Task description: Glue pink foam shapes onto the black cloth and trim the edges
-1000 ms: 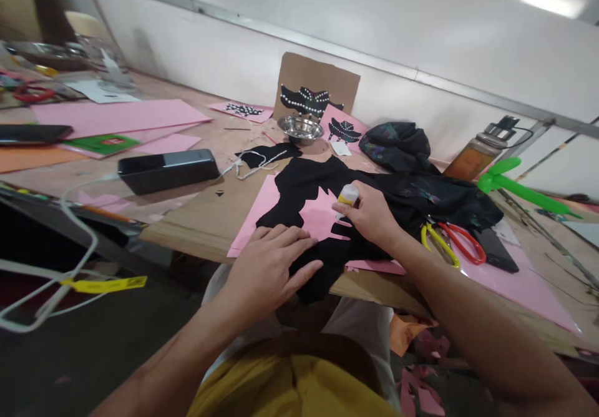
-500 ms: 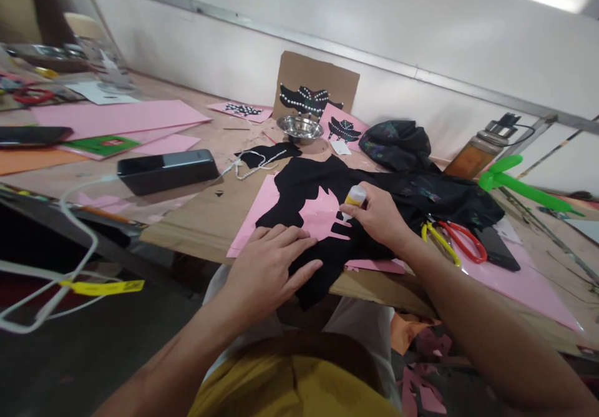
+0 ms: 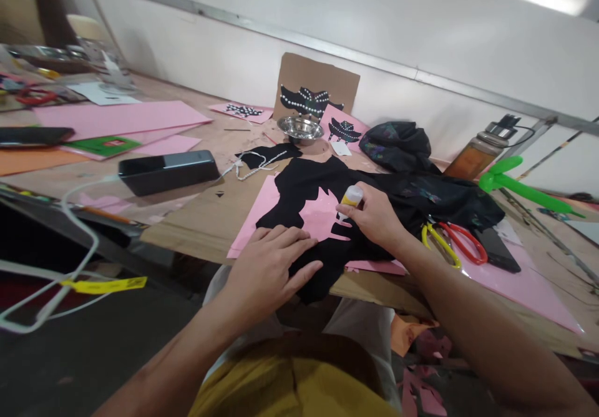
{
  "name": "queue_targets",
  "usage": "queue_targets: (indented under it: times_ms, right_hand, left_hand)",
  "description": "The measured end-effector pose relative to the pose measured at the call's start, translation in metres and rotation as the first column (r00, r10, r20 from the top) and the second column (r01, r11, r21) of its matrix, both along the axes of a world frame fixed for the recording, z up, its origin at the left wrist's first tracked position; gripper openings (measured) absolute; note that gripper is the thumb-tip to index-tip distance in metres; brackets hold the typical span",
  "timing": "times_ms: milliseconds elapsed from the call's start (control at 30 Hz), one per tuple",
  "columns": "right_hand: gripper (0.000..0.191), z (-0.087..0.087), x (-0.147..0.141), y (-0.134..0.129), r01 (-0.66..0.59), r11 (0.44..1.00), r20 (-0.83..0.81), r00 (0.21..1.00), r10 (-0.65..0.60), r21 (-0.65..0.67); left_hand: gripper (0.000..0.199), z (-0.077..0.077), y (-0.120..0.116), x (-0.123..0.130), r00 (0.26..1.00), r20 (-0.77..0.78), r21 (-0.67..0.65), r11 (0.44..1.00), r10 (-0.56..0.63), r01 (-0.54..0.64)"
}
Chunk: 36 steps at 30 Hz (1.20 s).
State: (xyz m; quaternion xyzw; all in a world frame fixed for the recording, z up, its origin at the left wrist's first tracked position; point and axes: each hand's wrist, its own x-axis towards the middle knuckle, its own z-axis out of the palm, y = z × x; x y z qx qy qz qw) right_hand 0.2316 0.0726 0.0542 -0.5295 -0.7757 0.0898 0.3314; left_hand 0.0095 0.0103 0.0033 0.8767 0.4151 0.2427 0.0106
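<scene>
gluing seems the step: right hand (image 3: 374, 214) holds a small white-and-yellow plastic bottle (image 3: 352, 196), spread left hand (image 3: 266, 267) touches a spiky pink paper shape (image 3: 319, 214); next likely needs gentle squeezing.

No readable text or numbers.

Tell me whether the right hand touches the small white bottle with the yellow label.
Touching: the head view shows the right hand closed on the white bottle, holding it tilted.
</scene>
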Motion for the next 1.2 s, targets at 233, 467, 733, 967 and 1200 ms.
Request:
queue_targets:
  times_ms: [233, 467, 733, 967, 1200]
  right_hand:
    - [0.029, -0.004, -0.008, 0.006, -0.019, 1.0, -0.026, 0.999, 0.019, 0.009]
    - [0.029, -0.004, -0.014, 0.008, -0.036, 0.999, -0.029, 0.999, 0.036, -0.001]
    - [0.027, 0.001, 0.002, 0.001, -0.028, 1.0, -0.001, 1.0, 0.028, -0.011]
    - [0.028, 0.002, 0.008, -0.004, -0.012, 1.0, 0.004, 1.0, 0.012, -0.003]
    - [0.026, 0.0, 0.006, -0.001, -0.031, 1.0, -0.017, 0.999, 0.031, 0.002]
  left_hand:
    - [0.04, -0.001, 0.001, 0.0, 1.0, -0.004, 0.004, 1.0, 0.0, 0.0]
    - [0.039, 0.003, -0.001, 0.001, 1.0, 0.0, 0.017, 1.0, -0.004, 0.004]
    - [0.038, 0.0, -0.001, 0.0, 1.0, -0.008, -0.004, 1.0, 0.0, 0.0]
    - [0.038, 0.0, -0.001, -0.001, 1.0, -0.004, -0.011, 1.0, 0.002, -0.002]
    - [0.037, 0.001, -0.002, -0.001, 1.0, 0.007, -0.005, 1.0, 0.001, -0.001]
